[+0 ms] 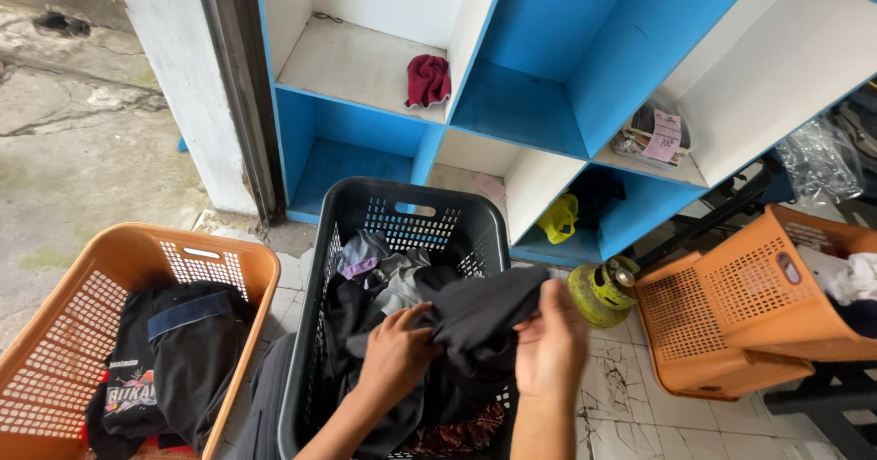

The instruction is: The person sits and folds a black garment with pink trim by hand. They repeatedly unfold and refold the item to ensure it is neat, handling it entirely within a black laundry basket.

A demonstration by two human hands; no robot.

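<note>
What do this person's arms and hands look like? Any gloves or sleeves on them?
Both are bare. The left hand and the right hand wear no gloves, and no ring, watch or bracelet shows on either. The forearms are uncovered as far as the bottom edge of the picture, so no sleeve is in view. Fingernails are too small to describe.

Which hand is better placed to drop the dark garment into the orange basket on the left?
Probably the left hand. It grips the dark garment over the black basket, on the side next to the orange basket. The right hand holds the garment's far edge and would have to cross over.
</note>
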